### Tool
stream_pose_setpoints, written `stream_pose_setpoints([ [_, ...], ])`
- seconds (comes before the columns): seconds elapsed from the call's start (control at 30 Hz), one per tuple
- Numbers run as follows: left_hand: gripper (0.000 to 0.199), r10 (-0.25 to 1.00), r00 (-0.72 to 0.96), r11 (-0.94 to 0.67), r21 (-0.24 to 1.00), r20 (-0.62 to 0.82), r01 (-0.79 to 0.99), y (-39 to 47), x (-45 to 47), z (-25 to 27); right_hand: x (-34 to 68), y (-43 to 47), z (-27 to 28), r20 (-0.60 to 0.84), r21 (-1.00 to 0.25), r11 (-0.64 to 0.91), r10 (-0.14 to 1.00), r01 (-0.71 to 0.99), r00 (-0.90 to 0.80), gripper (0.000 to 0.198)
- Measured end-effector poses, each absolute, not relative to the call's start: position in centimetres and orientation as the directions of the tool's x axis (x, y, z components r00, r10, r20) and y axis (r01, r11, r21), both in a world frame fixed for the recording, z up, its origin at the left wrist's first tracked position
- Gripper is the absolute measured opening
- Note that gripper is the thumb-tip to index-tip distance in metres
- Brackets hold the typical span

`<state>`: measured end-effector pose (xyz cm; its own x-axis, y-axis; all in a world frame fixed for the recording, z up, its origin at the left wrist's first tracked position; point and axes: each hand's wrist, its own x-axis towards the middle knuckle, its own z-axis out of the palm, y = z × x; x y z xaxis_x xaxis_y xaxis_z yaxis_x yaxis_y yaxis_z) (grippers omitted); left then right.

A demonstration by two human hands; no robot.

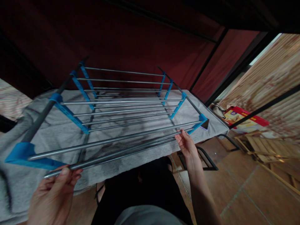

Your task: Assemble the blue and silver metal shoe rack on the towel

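Observation:
A shelf rack [67,112] of blue plastic brackets, dark uprights and thin metal tubes lies on its side in front of me. My left hand [55,192] pinches the near end of a loose-looking metal tube [98,160] between thumb and fingers, just below the nearest left blue bracket [22,153]. Toward the tube's other end, my right hand [186,143] has its fingers closed around it, close to the right front blue bracket [202,120]. Whether either tube end sits inside a bracket, I cannot tell.
A grey cloth [140,122] covers the bed-like surface under the rack. By its right edge lies a dark flat phone-like object [205,124]. Right of it stand a red and yellow box [243,118], a folded wooden chair [269,147] and a black metal frame [207,161] on the tiled floor.

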<state>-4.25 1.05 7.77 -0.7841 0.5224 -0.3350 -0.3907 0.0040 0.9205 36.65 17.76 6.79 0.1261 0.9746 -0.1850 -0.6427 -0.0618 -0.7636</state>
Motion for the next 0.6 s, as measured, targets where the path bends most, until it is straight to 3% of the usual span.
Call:
stream_pose_setpoints([
  [0.1,0.037,0.623,-0.724,-0.078,0.897,-0.297,-0.435,1.0,-3.9,8.3,36.9,17.8,6.6,-0.206,-0.762,-0.076,0.970,-0.643,0.129,0.017],
  [0.23,0.048,0.629,-0.726,-0.124,0.886,-0.278,-0.447,1.1,-3.9,8.0,37.1,17.7,6.1,-0.273,-0.771,-0.124,0.950,-0.625,0.148,0.026],
  [0.6,0.042,0.667,-0.712,-0.180,0.879,-0.221,-0.442,0.8,-3.1,8.0,34.2,15.1,4.8,-0.282,-0.883,-0.256,0.959,-0.394,0.009,0.034],
])
